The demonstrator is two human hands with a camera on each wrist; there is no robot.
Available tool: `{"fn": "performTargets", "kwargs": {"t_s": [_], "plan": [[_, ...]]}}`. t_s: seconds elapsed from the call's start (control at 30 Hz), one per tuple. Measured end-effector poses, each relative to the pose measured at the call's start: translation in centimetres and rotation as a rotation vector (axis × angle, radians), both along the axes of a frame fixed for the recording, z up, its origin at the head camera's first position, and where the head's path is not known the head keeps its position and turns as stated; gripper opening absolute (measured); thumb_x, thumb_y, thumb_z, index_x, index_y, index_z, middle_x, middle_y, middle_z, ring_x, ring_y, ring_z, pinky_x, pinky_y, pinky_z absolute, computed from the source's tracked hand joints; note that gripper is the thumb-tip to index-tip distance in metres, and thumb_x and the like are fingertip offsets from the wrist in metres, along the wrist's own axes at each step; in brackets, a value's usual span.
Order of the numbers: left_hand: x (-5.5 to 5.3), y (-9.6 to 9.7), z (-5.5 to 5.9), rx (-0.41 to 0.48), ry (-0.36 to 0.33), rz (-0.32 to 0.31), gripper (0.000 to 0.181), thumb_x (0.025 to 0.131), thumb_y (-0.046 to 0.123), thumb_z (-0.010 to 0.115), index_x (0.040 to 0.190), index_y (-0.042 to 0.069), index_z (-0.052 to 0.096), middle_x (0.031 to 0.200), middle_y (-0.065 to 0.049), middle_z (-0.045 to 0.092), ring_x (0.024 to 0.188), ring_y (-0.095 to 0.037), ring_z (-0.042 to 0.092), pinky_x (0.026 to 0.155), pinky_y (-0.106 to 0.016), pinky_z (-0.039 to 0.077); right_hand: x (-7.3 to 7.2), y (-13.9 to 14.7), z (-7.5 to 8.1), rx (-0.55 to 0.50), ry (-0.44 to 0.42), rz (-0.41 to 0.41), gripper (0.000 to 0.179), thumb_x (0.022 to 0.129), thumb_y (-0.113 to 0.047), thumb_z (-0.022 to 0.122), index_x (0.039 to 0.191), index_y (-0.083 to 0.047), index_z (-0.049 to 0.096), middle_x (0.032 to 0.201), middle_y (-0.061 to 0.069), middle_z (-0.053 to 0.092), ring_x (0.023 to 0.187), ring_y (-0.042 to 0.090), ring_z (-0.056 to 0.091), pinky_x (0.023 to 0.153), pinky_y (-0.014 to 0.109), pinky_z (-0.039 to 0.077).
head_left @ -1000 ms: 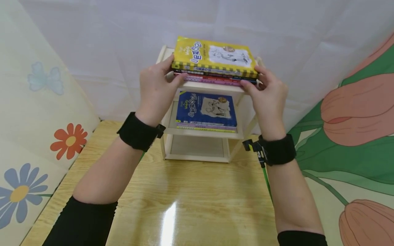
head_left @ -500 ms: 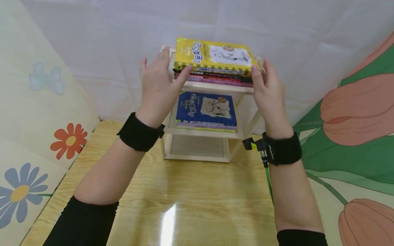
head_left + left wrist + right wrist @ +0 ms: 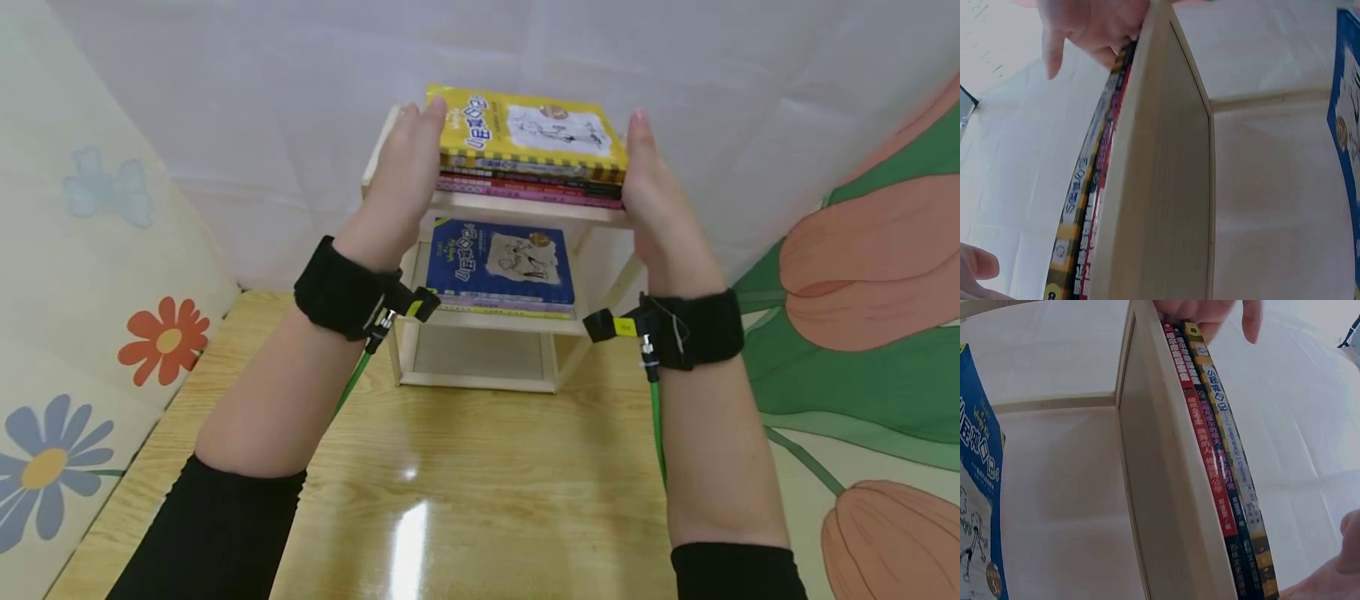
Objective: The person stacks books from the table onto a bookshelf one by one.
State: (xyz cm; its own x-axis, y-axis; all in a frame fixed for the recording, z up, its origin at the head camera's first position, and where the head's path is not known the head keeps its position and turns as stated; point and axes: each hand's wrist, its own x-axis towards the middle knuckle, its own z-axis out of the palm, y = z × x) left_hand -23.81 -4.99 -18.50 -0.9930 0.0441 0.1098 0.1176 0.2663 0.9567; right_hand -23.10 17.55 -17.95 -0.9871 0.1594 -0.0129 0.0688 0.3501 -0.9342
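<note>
A stack of thin books (image 3: 528,189) with a yellow comic book (image 3: 525,125) on top lies on the upper shelf of a small pale wooden rack (image 3: 525,207). Pink, red and black spines show beneath it. My left hand (image 3: 405,171) lies along the stack's left side, fingers straight. Along the right side my right hand (image 3: 660,192) stands with straight fingers. The left wrist view shows the striped yellow spine (image 3: 1069,231) near my left hand (image 3: 979,275). In the right wrist view the red spine (image 3: 1200,437) runs just above the shelf board.
On the middle shelf lies a blue comic book (image 3: 498,262) atop several others. Below it is the rack's bottom shelf (image 3: 480,354). The rack stands on a wood-grain table (image 3: 480,467) before a white cloth backdrop (image 3: 300,125). Flower-printed panels (image 3: 862,275) flank both sides.
Both hands have loosened from pinching the stack's front corners and turned to lie flat along its sides. The stack has shifted slightly right against the rack.
</note>
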Motion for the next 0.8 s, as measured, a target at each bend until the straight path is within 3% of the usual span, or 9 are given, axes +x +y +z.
{"fn": "performTargets", "kwargs": {"t_s": [0.03,0.13,0.23,0.37,0.47,0.57,0.7,0.8], "plan": [[0.0,0.0,0.1,0.01,-0.016,0.0,0.064,0.099,0.055,0.016,0.153,0.024,0.002,0.158,0.014,0.001,0.144,-0.002,-0.003,0.118,-0.028,0.002,0.0,0.0,0.1,-0.019,0.005,0.01,0.071,0.089,-0.068,0.007,0.147,-0.032,0.027,0.131,0.004,0.046,0.1,0.013,0.051,0.1,0.033,0.039],[0.0,-0.1,0.2,0.01,-0.016,0.004,0.061,0.099,0.055,0.016,0.152,0.025,0.011,0.158,0.01,0.011,0.145,-0.005,0.004,0.119,-0.03,0.005,0.0,-0.2,0.2,-0.072,0.016,0.028,0.071,0.09,-0.066,0.008,0.145,-0.028,0.032,0.13,0.002,0.047,0.1,0.013,0.052,0.099,0.031,0.039],[0.0,0.1,0.3,0.006,0.008,-0.005,0.059,0.099,0.055,0.018,0.148,0.025,0.024,0.15,0.002,0.03,0.14,-0.009,0.023,0.117,-0.032,0.015,0.2,-0.5,0.1,-0.087,0.006,-0.012,0.071,0.09,-0.067,0.009,0.145,-0.03,0.033,0.134,0.001,0.045,0.11,0.014,0.047,0.109,0.035,0.03],[0.1,0.1,0.2,-0.047,0.026,-0.006,0.059,0.099,0.055,0.018,0.149,0.024,0.025,0.146,0.001,0.035,0.135,-0.009,0.031,0.114,-0.031,0.022,0.3,-0.8,-0.1,-0.065,0.007,-0.056,0.069,0.09,-0.068,0.011,0.143,-0.03,0.035,0.131,0.001,0.05,0.112,0.014,0.048,0.108,0.036,0.03],[0.2,-0.1,0.0,-0.021,0.043,-0.048,0.054,0.101,0.043,0.029,0.15,0.022,0.022,0.146,0.001,0.038,0.132,-0.01,0.038,0.111,-0.03,0.029,0.2,-1.0,-0.4,-0.027,0.022,-0.028,0.063,0.094,-0.062,0.016,0.147,-0.029,0.028,0.137,0.002,0.047,0.117,0.015,0.048,0.105,0.034,0.035],[0.1,-0.4,-0.3,-0.012,0.064,-0.114,0.053,0.098,0.023,0.043,0.148,0.022,0.026,0.135,-0.001,0.049,0.117,-0.011,0.05,0.1,-0.026,0.042,0.3,-0.8,-0.7,0.037,0.042,0.031,0.059,0.097,-0.053,0.029,0.15,-0.028,0.021,0.143,0.001,0.041,0.124,0.016,0.044,0.107,0.036,0.035],[-0.2,-0.9,-0.5,-0.205,0.074,-0.129,0.066,0.095,0.015,0.052,0.151,0.023,0.019,0.138,-0.002,0.047,0.114,-0.01,0.052,0.094,-0.02,0.046,0.3,-0.3,-1.1,0.092,0.085,0.111,0.063,0.093,-0.041,0.054,0.148,-0.026,0.029,0.141,0.004,0.043,0.125,0.018,0.042,0.109,0.038,0.032],[-0.4,-1.1,-0.7,-0.351,0.1,-0.122,0.068,0.096,0.019,0.053,0.152,0.024,0.015,0.14,-0.001,0.046,0.114,-0.01,0.053,0.094,-0.018,0.046,0.3,-0.1,-1.4,0.145,0.093,0.11,0.069,0.088,-0.035,0.064,0.148,-0.028,0.03,0.143,0.004,0.041,0.126,0.017,0.04,0.109,0.035,0.033]]}}
